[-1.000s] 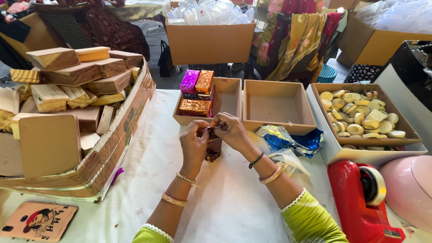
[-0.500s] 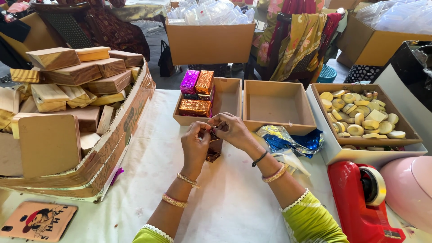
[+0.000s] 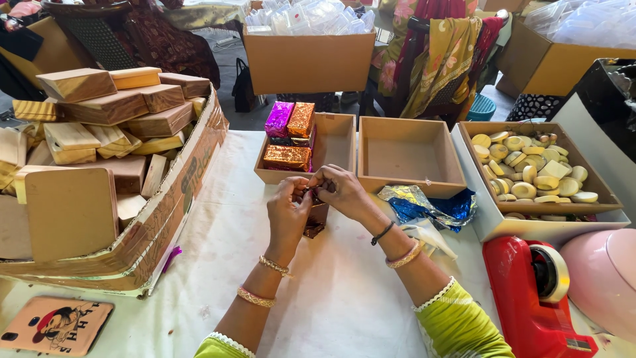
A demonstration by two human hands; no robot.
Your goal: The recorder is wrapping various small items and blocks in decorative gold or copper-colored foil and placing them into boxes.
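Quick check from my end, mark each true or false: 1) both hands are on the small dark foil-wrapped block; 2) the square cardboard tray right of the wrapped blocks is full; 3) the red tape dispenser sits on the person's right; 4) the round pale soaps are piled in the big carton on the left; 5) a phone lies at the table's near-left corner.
1) True: the left hand and right hand meet on the small dark foil-wrapped block.
2) False: the square cardboard tray is empty.
3) True: the red tape dispenser sits there.
4) False: the round pale soaps lie in the right-hand tray; the big carton holds wooden boxes.
5) True: phone.
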